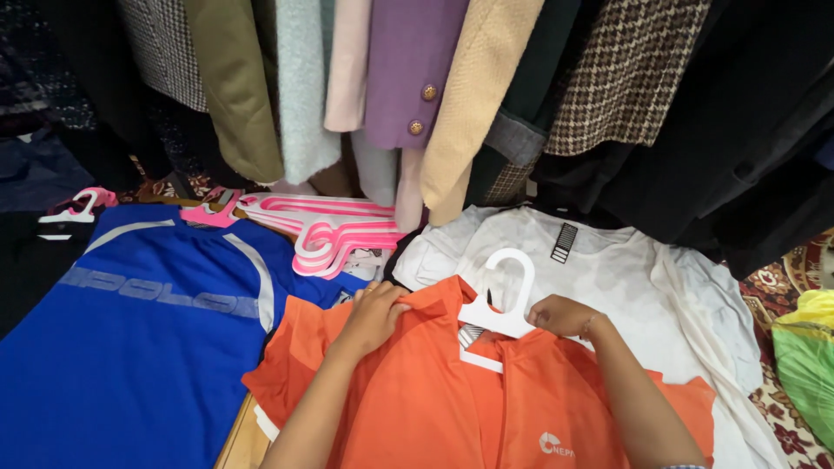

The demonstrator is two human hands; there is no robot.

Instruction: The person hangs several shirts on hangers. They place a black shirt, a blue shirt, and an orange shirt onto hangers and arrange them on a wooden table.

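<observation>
We are holding the orange shirt (417, 408), lying just left of the white shirt (625, 269). Left fingers (387, 300) are pinching its soft, limp shoulder; right fingers (543, 314) are closing on the stiff white hanger (502, 304) at its collar.

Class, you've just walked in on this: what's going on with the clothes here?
A person's left hand grips the shoulder of an orange jersey shirt lying flat, while the right hand holds a white plastic hanger at its collar. It lies between a blue sports shirt and a white T-shirt. Pink plastic hangers lie behind.
</observation>
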